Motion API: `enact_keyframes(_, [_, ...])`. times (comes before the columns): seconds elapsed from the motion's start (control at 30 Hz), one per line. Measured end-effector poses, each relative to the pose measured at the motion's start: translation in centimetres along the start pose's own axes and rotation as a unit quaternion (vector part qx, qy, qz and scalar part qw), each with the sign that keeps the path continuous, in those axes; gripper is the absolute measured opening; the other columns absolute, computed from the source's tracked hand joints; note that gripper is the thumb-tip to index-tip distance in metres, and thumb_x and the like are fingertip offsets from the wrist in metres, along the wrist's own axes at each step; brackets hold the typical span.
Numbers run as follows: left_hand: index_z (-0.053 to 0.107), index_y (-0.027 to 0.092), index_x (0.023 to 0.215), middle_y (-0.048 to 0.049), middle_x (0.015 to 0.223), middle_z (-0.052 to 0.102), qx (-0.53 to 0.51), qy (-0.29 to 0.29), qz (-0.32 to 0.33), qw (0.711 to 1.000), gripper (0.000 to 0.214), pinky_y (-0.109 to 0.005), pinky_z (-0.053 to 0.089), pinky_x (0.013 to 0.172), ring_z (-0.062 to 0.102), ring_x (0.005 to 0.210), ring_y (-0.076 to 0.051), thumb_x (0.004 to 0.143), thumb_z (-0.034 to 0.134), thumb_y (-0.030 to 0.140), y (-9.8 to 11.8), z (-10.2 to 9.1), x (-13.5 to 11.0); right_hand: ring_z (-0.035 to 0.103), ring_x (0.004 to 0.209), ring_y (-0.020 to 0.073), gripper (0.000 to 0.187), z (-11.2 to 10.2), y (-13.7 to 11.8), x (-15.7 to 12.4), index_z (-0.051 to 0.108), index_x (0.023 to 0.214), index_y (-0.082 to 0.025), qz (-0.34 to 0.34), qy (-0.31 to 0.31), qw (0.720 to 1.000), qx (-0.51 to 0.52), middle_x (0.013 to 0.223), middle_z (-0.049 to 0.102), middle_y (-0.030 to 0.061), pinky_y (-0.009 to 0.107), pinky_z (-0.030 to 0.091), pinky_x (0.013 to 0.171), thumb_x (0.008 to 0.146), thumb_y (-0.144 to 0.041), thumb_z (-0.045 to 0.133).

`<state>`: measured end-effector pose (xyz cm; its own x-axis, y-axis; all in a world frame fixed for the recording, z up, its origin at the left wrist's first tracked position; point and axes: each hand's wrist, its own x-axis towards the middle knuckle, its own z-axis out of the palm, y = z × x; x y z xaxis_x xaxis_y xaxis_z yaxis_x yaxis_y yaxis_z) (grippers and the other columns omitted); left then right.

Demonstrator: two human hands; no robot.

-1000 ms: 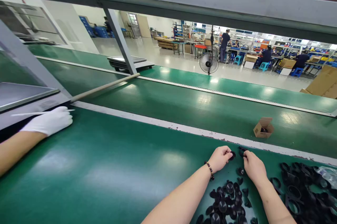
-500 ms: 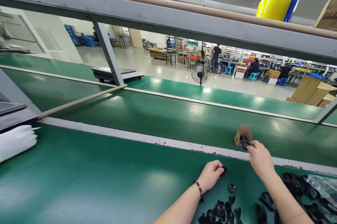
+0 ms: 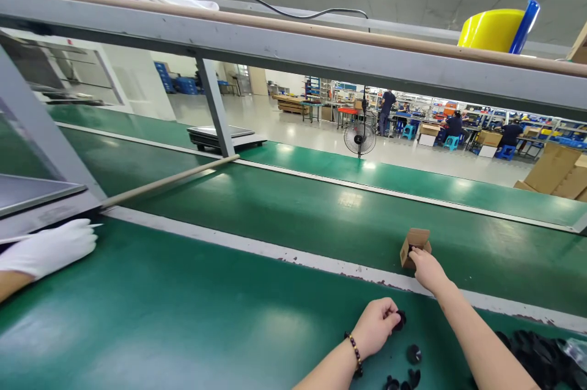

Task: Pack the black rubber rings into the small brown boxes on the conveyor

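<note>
My left hand, with a bead bracelet at the wrist, is curled around a small black round part on the green table. My right hand stretches forward to a small open cardboard box lying on the green conveyor belt, its fingertips at the box's mouth. Whether those fingers still hold anything is hidden. More small black parts lie in front of me near the bottom edge.
A co-worker's white-gloved hand rests at the left by a grey machine. A heap of black ring parts sits at the bottom right. A grey frame beam crosses overhead, bearing a yellow tape roll. Distant workers sit beyond a fan.
My right hand has carried a black part from the pile forward to the cardboard box on the belt. My left hand kept its part. The view tilted upward.
</note>
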<state>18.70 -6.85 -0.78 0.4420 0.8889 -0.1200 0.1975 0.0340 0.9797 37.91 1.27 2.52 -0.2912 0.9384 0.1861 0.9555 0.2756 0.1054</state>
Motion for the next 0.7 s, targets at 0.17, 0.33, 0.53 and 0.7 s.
enact_keyframes(0.17, [0.047,0.018,0.064,0.0069,0.052,0.046,-0.012,0.019,0.000,1.000,0.014,-0.020,0.030,0.047,0.043,0.046,-0.009,0.071,0.054,0.029,0.1,-0.1,-0.5,0.058,0.098,0.0244,0.034,-1.2,-1.9,1.7,0.064,0.095,-0.010,-0.027,-0.005,1.000,0.011,0.099,0.066,0.0141,0.036,0.037,0.094,0.064,-0.004,0.051])
enact_keyframes(0.33, [0.047,0.018,0.062,0.0068,0.047,0.044,-0.028,0.127,-0.016,0.991,0.020,-0.018,0.028,0.042,0.040,0.040,-0.007,0.076,0.054,0.030,1.6,-1.5,0.2,0.035,0.127,0.0256,0.057,-3.3,-1.9,0.3,0.050,0.122,-0.004,-0.040,0.044,0.998,0.014,0.124,0.055,0.0150,0.041,0.020,0.108,0.066,0.000,0.044])
enact_keyframes(0.53, [0.052,0.016,0.066,0.0043,0.050,0.048,-0.009,0.189,-0.023,0.982,0.017,-0.019,0.033,0.040,0.043,0.040,-0.008,0.081,0.052,0.026,6.3,-2.9,6.7,0.038,0.125,0.0250,0.047,-5.4,0.2,-5.1,0.055,0.117,-0.009,-0.039,0.172,0.984,0.008,0.128,0.052,0.0124,0.044,0.029,0.105,0.076,-0.001,0.033])
enact_keyframes(0.7, [0.060,0.011,0.088,0.0012,0.054,0.053,0.015,0.179,-0.021,0.984,0.017,-0.022,0.039,0.045,0.047,0.042,-0.010,0.083,0.047,0.022,8.2,-4.0,10.2,0.043,0.122,0.0255,0.033,-5.4,1.4,-11.0,0.059,0.112,-0.019,-0.078,0.197,0.977,0.001,0.123,0.057,0.0068,0.045,0.039,0.100,0.085,-0.016,0.040])
